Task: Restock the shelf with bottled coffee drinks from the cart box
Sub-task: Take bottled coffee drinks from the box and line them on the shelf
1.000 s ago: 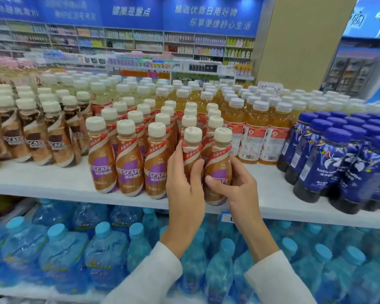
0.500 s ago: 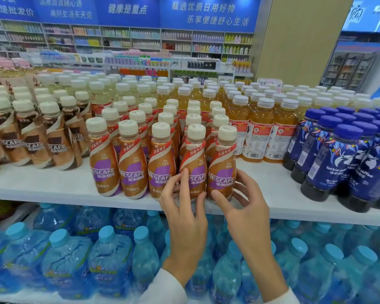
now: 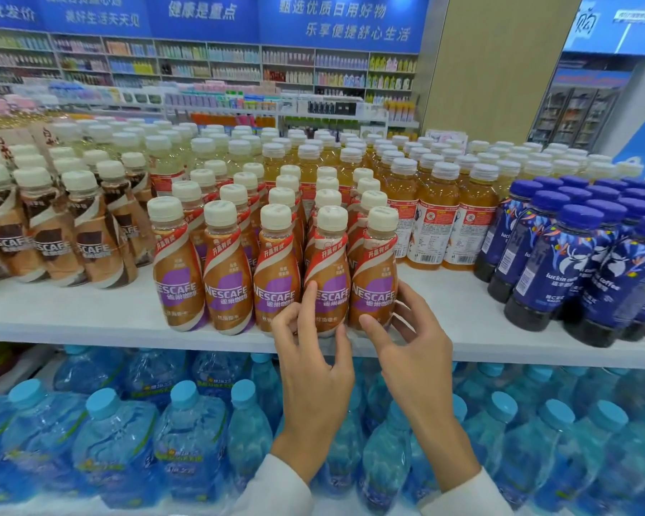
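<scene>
My left hand (image 3: 313, 374) relaxed, index tip on fourth Nescafe bottle (image 3: 328, 262); right hand (image 3: 417, 359) loose, fingers unclenched, touching fifth bottle (image 3: 375, 270); both stand on shelf (image 3: 90, 314).

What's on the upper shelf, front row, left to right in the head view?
Brown-label coffee bottles → purple-label coffee bottles → orange drink bottles → dark blue coffee bottles.

Bright, even overhead store light; shadows faint. Soft glare on bottle caps (image 3: 275, 216). Wide-angle distortion bends shelf (image 3: 90, 314) edge, tilts bottles at frame sides. Background aisles soft, slightly blurred. Foreground labels sharp.
</scene>
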`<state>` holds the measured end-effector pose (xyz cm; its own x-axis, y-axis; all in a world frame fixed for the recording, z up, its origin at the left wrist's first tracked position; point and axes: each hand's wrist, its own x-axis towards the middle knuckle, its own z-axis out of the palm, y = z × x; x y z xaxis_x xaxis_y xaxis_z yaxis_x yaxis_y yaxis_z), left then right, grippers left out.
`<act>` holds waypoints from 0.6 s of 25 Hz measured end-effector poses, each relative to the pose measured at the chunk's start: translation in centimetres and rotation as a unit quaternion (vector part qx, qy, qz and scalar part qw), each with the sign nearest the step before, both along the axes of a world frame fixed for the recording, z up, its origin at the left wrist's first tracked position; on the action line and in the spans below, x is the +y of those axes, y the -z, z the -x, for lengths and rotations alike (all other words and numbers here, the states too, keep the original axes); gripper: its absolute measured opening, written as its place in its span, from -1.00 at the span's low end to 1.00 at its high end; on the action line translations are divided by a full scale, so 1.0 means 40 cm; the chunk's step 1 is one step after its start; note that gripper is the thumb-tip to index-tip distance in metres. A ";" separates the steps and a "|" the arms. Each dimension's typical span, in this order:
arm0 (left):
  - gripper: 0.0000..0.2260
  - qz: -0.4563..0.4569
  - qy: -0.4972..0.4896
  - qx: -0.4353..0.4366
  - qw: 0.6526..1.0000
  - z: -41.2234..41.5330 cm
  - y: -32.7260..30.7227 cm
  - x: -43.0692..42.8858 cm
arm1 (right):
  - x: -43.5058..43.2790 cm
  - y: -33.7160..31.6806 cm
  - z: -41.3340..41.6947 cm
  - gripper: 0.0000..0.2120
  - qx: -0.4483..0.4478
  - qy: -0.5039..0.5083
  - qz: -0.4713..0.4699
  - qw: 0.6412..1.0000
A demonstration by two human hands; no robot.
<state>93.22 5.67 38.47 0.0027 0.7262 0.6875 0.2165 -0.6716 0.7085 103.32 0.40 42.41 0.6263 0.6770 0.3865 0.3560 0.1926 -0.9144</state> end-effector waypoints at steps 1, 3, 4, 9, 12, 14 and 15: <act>-0.35 0.006 0.004 -0.002 1.000 -0.001 -0.001 -0.001 | -0.001 -0.001 -0.001 -0.44 0.001 0.000 0.002 1.000; -0.36 0.016 0.005 -0.005 1.000 -0.005 0.000 -0.004 | 0.001 -0.003 -0.004 -0.45 0.002 -0.001 0.004 1.000; -0.37 0.018 0.003 -0.004 1.000 -0.007 0.001 -0.005 | 0.002 -0.003 -0.005 -0.45 0.002 0.000 0.006 1.000; -0.39 0.029 0.005 -0.006 1.000 -0.006 -0.008 -0.004 | 0.006 0.005 -0.005 -0.42 -0.009 0.009 0.011 1.000; -0.39 0.026 0.007 -0.009 1.000 -0.004 -0.016 -0.009 | 0.008 0.013 0.002 -0.41 -0.022 0.013 0.018 1.000; -0.41 0.029 0.007 -0.007 1.000 -0.006 -0.018 -0.012 | 0.010 0.018 0.006 -0.41 -0.032 0.016 0.025 0.999; -0.41 0.030 0.007 -0.006 1.000 -0.006 -0.018 -0.013 | 0.010 0.021 0.008 -0.41 -0.038 0.017 0.029 0.999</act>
